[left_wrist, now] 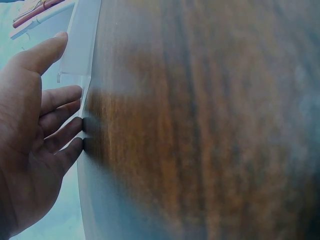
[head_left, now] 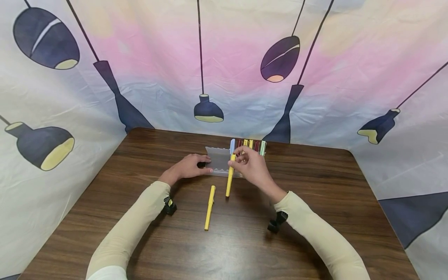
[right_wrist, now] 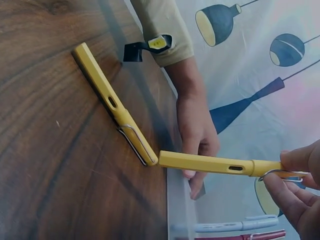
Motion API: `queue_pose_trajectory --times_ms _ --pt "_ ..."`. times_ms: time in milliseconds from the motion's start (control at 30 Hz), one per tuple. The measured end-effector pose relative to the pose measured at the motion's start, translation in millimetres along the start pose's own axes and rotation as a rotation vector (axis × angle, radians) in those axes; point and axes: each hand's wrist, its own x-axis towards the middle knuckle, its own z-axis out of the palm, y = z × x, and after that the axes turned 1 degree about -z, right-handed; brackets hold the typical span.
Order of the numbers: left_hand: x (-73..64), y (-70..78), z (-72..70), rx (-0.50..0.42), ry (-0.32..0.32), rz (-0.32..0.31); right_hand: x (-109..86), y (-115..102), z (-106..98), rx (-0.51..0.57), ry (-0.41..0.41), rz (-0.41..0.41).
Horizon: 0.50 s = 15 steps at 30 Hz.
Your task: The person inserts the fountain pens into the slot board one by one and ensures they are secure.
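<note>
My right hand (head_left: 254, 168) pinches a yellow pen (head_left: 229, 182) near its clip end between thumb and fingers, the other end slanting down toward the front. A clear ridged pen tray (head_left: 218, 160) stands behind it. My left hand (head_left: 189, 166) is at the tray's left end, fingers loosely extended and thumb at the front edge. Another yellow pen (head_left: 209, 208) with a metal clip lies on the table in front of the tray. In the tray's right part, a light blue pen (head_left: 232, 144), dark red and yellow pens and a mint green pen (head_left: 263, 147) lie side by side, partly hidden by my right hand.
The brown wood-grain table (head_left: 297, 249) extends around the hands, its far edge just behind the tray. A cloth backdrop (head_left: 168, 77) printed with hanging lamps surrounds the table. Each sleeve carries a black wrist camera, the left one (head_left: 170, 206) close above the tabletop.
</note>
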Motion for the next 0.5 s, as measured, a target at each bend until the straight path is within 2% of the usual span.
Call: queue_pose_trajectory --times_ms 500 --pt "-1.6 2.3 -1.1 -0.016 -0.012 -0.012 24.7 -3 0 -0.072 0.082 -0.063"
